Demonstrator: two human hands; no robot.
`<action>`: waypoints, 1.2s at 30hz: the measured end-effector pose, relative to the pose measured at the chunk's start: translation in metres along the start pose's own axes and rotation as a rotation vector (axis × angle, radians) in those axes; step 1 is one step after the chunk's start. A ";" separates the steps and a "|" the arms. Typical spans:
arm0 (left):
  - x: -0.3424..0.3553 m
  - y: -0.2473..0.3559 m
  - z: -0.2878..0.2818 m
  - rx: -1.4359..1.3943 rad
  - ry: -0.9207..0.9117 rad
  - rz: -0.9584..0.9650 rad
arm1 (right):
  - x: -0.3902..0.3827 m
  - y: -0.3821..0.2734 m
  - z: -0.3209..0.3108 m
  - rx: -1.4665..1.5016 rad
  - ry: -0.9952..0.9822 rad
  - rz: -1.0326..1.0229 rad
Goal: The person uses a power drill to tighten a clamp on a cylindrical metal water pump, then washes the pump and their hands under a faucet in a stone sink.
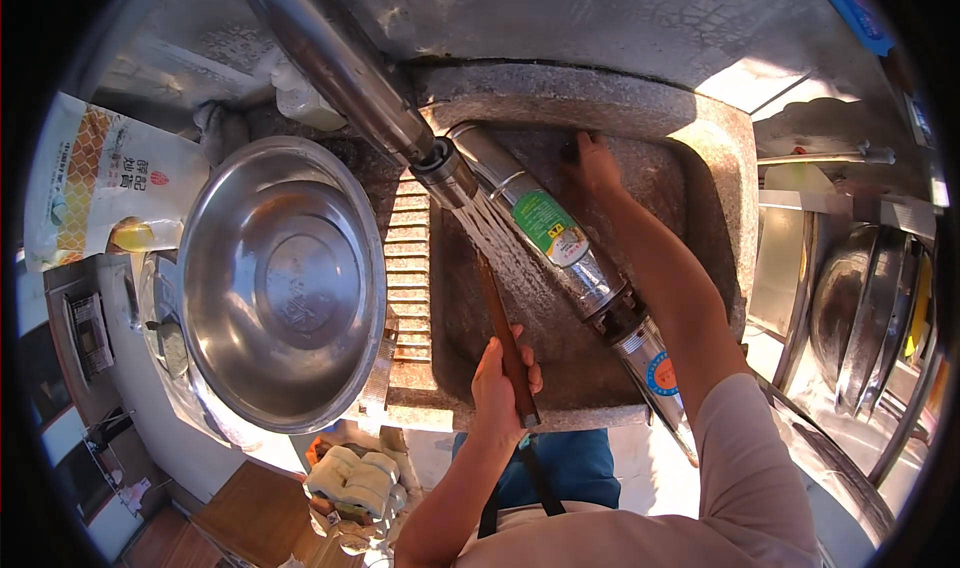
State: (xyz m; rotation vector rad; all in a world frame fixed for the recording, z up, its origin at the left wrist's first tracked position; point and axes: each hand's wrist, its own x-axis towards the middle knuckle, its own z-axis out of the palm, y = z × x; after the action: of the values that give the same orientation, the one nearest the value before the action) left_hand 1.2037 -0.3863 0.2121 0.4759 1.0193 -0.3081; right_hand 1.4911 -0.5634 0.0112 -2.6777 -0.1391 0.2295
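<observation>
At frame centre, the left hand [500,383] is closed around a brown stick [505,333] held under the water spraying from the faucet [400,118] into the stone sink [560,98]. The right hand [592,163] lies spread on the sink's far floor beside a long metal cylinder [560,238]. At left, 1 steel bowl [285,278] sits empty on the bench, a printed bag [100,183] beyond it.

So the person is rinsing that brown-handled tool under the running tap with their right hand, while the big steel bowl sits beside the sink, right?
Not quite: the head view shows the left hand gripping the brown-handled tool under the water. The right hand rests at the far side of the stone sink. The steel bowl does sit beside it.
</observation>
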 end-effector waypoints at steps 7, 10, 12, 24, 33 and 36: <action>-0.001 0.014 -0.002 -0.041 -0.015 0.023 | -0.033 -0.024 -0.052 0.661 -0.065 0.018; -0.004 0.025 0.003 -0.028 -0.015 0.035 | -0.081 -0.081 -0.101 0.931 -0.110 -0.043; -0.005 0.029 0.009 -0.029 -0.052 0.052 | -0.116 -0.115 -0.131 0.995 -0.137 -0.017; 0.007 0.038 0.031 -0.060 -0.114 0.137 | -0.205 -0.185 -0.126 1.092 -0.218 0.173; 0.014 0.020 0.035 -0.115 -0.109 0.041 | -0.216 -0.185 -0.120 0.821 -0.059 0.227; 0.014 0.018 0.037 -0.123 -0.145 0.050 | -0.216 -0.195 -0.127 0.687 -0.023 0.212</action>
State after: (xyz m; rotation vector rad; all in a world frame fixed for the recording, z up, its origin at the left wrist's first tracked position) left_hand 1.2461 -0.3900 0.2197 0.3618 0.8780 -0.2300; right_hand 1.2907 -0.4722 0.2401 -2.0015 0.1891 0.3077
